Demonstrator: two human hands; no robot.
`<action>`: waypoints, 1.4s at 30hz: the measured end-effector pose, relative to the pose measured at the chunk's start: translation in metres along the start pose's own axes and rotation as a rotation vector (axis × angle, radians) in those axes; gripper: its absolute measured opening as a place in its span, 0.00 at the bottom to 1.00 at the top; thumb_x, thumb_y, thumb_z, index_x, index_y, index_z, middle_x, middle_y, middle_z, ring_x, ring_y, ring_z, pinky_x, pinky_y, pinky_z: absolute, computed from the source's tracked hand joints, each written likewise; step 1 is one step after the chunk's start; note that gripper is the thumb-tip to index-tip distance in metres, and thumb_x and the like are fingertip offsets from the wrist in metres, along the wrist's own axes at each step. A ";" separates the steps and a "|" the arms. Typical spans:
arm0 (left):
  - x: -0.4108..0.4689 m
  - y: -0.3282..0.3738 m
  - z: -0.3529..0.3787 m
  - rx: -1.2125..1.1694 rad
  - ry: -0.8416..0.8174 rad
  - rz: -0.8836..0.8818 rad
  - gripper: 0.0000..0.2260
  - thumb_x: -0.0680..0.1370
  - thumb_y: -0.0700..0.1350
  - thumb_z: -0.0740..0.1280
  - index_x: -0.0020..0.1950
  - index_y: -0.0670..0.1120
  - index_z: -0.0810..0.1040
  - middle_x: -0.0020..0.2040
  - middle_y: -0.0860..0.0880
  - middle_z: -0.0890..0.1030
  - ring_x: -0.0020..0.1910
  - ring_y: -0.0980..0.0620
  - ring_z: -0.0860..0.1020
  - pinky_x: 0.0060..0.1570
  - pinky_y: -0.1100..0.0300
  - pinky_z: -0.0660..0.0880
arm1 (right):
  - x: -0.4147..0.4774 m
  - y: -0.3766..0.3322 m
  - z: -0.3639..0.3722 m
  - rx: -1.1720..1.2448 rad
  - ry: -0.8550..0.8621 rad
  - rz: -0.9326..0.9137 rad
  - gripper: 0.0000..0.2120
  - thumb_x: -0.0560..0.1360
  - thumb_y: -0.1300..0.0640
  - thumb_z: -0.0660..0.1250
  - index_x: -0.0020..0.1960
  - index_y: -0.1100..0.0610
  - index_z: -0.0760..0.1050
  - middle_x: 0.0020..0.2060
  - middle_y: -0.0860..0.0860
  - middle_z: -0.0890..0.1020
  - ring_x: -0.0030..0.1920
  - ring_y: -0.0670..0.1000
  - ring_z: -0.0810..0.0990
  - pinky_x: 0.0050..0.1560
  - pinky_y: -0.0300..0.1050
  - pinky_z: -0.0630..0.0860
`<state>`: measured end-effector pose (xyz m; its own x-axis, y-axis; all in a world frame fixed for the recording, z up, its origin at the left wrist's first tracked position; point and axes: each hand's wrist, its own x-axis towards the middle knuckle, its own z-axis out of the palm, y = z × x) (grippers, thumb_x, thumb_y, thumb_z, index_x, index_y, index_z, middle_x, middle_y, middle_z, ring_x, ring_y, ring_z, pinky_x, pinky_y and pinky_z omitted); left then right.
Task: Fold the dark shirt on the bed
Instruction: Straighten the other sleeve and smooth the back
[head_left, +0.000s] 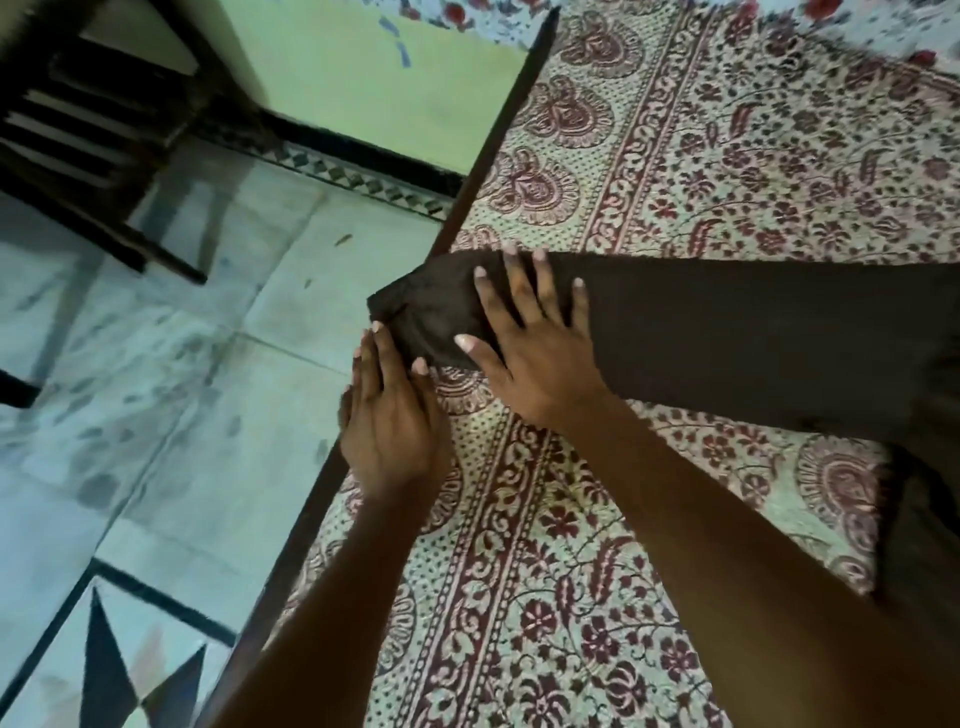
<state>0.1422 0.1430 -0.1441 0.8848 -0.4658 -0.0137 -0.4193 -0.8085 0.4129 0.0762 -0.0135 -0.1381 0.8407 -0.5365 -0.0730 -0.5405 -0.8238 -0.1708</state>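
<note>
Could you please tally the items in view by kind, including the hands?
Hands: 2, left hand and right hand
Dark shirt: 1
Patterned bedspread: 1
Wooden chair: 1
Total: 5

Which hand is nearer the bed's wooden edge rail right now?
Left. The left hand sits over the rail at the bed's edge, beside the sleeve end; the right hand lies flat on the dark shirt, further onto the bed.

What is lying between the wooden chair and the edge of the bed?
Only bare tiled floor separates the chair from the bed edge, seen in the head view.
</note>
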 end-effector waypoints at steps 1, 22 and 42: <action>0.001 -0.001 -0.001 -0.036 0.005 0.014 0.27 0.87 0.55 0.47 0.84 0.44 0.57 0.82 0.44 0.65 0.80 0.44 0.64 0.76 0.44 0.66 | 0.005 -0.004 0.001 0.016 -0.001 0.021 0.37 0.81 0.31 0.39 0.84 0.48 0.48 0.84 0.52 0.46 0.83 0.56 0.41 0.78 0.71 0.45; -0.008 0.032 -0.004 0.254 -0.081 0.509 0.24 0.85 0.51 0.50 0.80 0.45 0.66 0.83 0.44 0.61 0.83 0.44 0.58 0.81 0.42 0.52 | -0.067 0.055 -0.021 0.087 0.019 -0.123 0.29 0.84 0.42 0.42 0.82 0.48 0.59 0.83 0.52 0.56 0.83 0.55 0.50 0.81 0.62 0.49; -0.041 0.118 0.033 0.173 -0.104 0.315 0.31 0.85 0.59 0.52 0.84 0.45 0.54 0.85 0.41 0.53 0.83 0.38 0.53 0.79 0.35 0.52 | -0.236 0.230 -0.048 0.308 0.088 0.388 0.27 0.82 0.45 0.57 0.76 0.58 0.71 0.81 0.59 0.62 0.82 0.61 0.56 0.77 0.61 0.63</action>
<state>0.0496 0.0548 -0.1244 0.6854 -0.7281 -0.0064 -0.7037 -0.6646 0.2514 -0.2479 -0.0857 -0.1127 0.5664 -0.8170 -0.1081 -0.7675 -0.4751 -0.4305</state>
